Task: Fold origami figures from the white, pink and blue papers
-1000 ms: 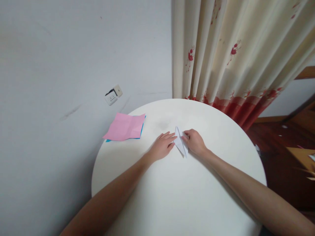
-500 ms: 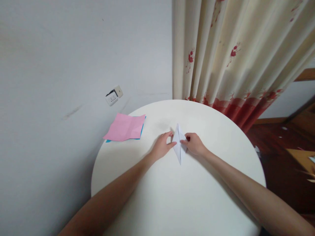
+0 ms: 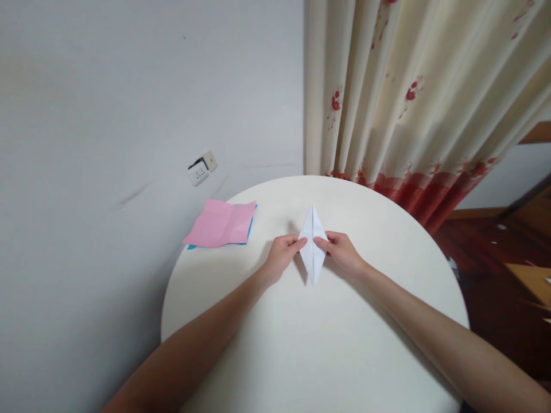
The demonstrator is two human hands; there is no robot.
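A white paper [image 3: 313,244] folded into a narrow diamond is held a little above the round white table [image 3: 301,344], its long points toward the wall and toward me. My left hand [image 3: 282,256] pinches its left corner with thumb and fingers. Its right corner is pinched by my right hand [image 3: 342,252]. Both forearms stretch across the table toward the middle.
A pink sheet [image 3: 219,223] lies over a blue sheet [image 3: 251,225] at the table's far left edge, against the white wall. A wall socket [image 3: 200,168] sits above it. A cream curtain with red flowers [image 3: 408,103] hangs behind the table. Dark wooden floor [image 3: 495,269] lies to the right.
The white paper, lying tilted on the table under both hands a second ago, has been turned straight and lifted, now pinched at its two side corners.
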